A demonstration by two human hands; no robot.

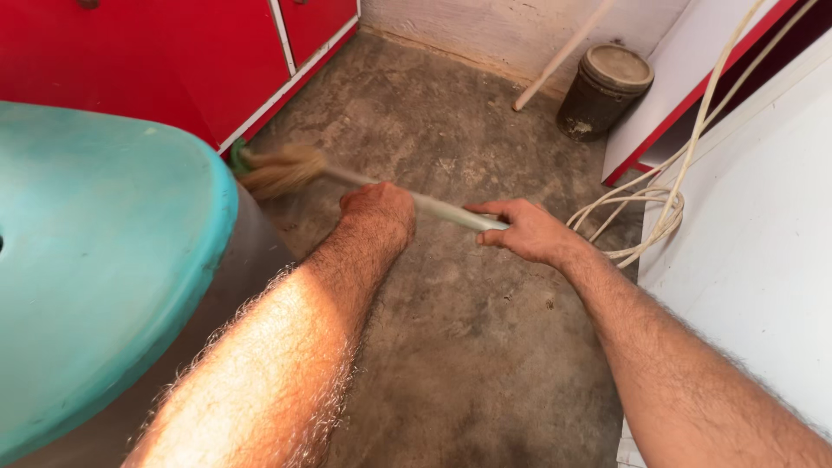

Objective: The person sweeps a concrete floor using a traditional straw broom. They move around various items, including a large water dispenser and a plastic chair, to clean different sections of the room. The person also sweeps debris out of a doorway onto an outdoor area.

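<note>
Both hands, left hand (379,211) and right hand (520,230), clenched round broom (286,169); bare concrete floor (485,329), red cabinets (173,61).

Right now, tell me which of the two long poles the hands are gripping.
The broom handle, held by left hand and right hand, with bristles at its end. The other, a white pole, leans untouched against the far wall.

A drum (95,260) filled the frame's left, with cabinets (173,61) behind it at upper left. A bucket (604,91) stood on the floor (468,329) at upper right, and a coiled cord (646,217) lay below it by the right wall (763,251).
</note>
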